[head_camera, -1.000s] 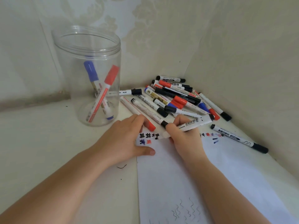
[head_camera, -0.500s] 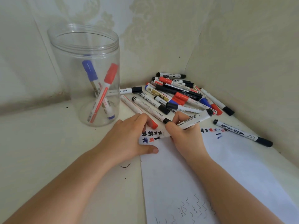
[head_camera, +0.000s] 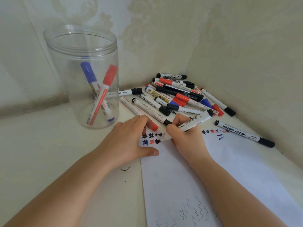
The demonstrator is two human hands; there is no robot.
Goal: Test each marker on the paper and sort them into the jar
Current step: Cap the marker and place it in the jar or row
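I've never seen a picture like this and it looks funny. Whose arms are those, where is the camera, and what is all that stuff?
The arms belong to a person who wears a camera on the head, so you see what they see when looking down at a pale table in a corner.

The left hand lies flat on a sheet of white paper to keep it from sliding. The right hand grips a white marker and draws with it at the paper's top edge, beside small black, red and blue test marks.

Behind the hands lies a pile of markers with black, red and blue caps. On the left stands a clear plastic jar with a blue-capped marker and a red-capped marker inside.
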